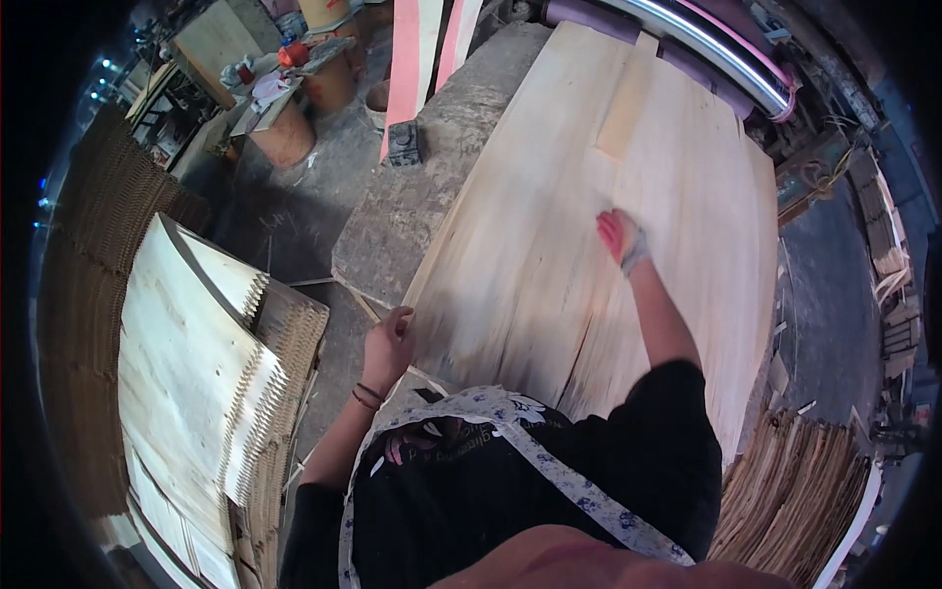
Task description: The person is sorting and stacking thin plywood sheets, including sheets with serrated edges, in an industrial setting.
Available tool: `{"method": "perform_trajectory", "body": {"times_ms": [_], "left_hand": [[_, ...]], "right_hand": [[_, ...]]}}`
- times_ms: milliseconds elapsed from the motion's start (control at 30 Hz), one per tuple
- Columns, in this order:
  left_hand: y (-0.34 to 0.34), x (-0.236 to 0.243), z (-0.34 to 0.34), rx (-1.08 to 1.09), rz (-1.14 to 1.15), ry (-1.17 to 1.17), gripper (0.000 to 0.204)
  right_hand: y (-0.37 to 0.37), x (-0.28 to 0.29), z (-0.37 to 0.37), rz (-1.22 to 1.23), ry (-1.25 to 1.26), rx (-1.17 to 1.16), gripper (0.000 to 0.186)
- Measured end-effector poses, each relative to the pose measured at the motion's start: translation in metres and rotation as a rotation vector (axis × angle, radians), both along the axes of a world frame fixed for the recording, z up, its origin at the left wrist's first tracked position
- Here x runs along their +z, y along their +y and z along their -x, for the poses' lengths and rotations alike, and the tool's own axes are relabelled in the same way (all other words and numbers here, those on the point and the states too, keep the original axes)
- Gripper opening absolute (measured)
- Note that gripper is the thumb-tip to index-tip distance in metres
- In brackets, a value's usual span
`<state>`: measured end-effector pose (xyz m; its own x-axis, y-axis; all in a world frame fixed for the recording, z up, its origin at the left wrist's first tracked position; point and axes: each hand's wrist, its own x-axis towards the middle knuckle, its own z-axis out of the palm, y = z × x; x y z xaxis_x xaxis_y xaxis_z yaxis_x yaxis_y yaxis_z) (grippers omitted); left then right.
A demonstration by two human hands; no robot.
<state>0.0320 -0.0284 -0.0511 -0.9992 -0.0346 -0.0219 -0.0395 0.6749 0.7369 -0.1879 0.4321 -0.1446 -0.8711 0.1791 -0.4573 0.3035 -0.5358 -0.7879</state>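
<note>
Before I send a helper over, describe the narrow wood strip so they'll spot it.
Find the broad pale wood sheet beneath the right hand. Beyond that hand, toward the far end, lies the strip, narrower and yellower than the sheet.

Worktop [378,231] is a pretty beat-up grey slab, blotchy and stained all over, bare in one long band down the left side. Most of the rest is buried under big pale wood veneer [549,231] with brownish streaks running lengthwise; can't tell if that's one sheet or several. There's also a small dark block [403,144] by the left edge, apart from the veneer. Floor [304,226] is dark and scuffed, with brownish drums [283,142] standing on it off to the left.
</note>
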Motion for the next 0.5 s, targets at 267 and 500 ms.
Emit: {"method": "perform_trajectory", "body": {"times_ms": [267,500], "left_hand": [[-0.001,0.029,0.013,-0.184,0.198,0.297,0.029],[0.000,0.073,0.025,-0.250,-0.419,0.155,0.019]], "right_hand": [[-0.050,0.064,-0.242,0.058,0.078,0.310,0.046],[-0.078,0.079,-0.374,0.413,-0.264,0.685,0.062]]}}
